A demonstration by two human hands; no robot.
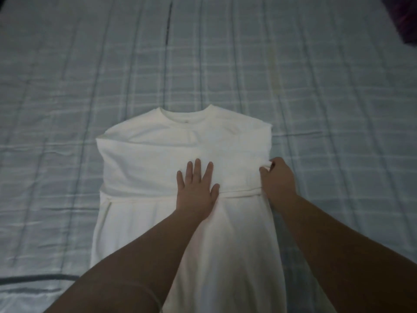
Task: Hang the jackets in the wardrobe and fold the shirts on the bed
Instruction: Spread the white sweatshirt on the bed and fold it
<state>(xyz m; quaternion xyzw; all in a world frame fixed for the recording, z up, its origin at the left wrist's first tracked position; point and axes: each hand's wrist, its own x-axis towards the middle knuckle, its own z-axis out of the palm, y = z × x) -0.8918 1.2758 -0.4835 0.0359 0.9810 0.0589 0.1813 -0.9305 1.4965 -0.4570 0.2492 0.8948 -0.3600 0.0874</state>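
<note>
The white shirt lies flat on the bed, collar at the far end beyond both hands, hem running back under the person's forearms. Looks like the sleeves are already folded in across the body, since a band of cloth crosses right under the left hand. That hand is flat with fingers spread, pressing down mid-shirt. Just to its right, the right hand has fingers curled, pinching the shirt's side edge. So probably mid-fold: sides nearly squared up, the lengthwise fold not done yet. No other shirts, jackets or wardrobe in view, so can't say how the rest stands. Far beyond the right hand, something dark sits at the bed's corner.
</note>
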